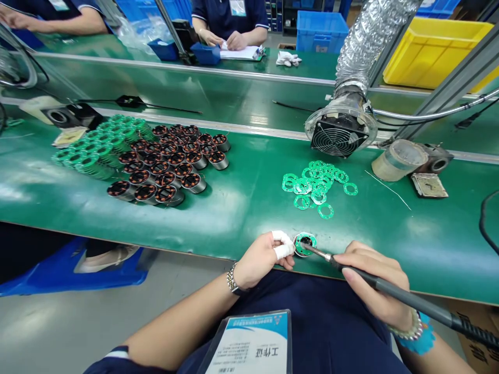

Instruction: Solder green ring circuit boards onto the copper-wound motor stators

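Note:
My left hand [260,259], with white wrapping on the thumb and a finger, grips the side of a motor stator [297,253] at the table's front edge. A green ring-shaped circuit board [313,241] sits on top of that stator. In my right hand [380,283] is a soldering iron [368,278], held like a pen, its tip touching or just over the board; I cannot tell which. Beyond my hands lies a loose pile of green ring boards [322,179]. Rows of stators with copper windings [167,163] stand to the left, beside stacked green ring boards [103,143].
A fume-extractor fan [339,137] on a silver duct [360,44] hangs over the table's back. At right are a round tub [399,158], a soldering-iron stand [436,156] and a sponge tray [429,185]. Co-workers' hands [230,40] are across the divider.

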`<state>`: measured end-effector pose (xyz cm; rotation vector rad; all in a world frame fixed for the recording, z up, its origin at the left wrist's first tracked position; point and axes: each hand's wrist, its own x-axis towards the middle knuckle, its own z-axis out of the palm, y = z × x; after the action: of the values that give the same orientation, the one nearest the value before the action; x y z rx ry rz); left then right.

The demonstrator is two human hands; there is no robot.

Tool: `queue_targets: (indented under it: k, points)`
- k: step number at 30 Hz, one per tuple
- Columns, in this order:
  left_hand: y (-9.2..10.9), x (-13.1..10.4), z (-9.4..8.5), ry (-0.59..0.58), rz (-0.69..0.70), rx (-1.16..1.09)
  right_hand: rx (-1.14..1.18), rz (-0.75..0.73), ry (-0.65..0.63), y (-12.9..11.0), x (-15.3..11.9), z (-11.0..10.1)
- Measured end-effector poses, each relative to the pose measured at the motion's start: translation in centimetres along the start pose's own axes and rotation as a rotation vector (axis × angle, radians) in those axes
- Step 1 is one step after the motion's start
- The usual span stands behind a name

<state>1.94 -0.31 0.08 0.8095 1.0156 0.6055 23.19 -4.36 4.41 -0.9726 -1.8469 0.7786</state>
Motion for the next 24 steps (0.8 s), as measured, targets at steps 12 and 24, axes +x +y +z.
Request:
queue_targets:
  k: [12,24]
  points:
    - [-0.3,-0.2,0.1,-0.030,0.003,0.069,-0.583,0.124,0.776,9.2,3.4,-11.3]
    - [-0.5,-0.3,0.2,0.007,0.053,0.026,-0.243,0.162,0.100,4.8,1.5,-1.1]
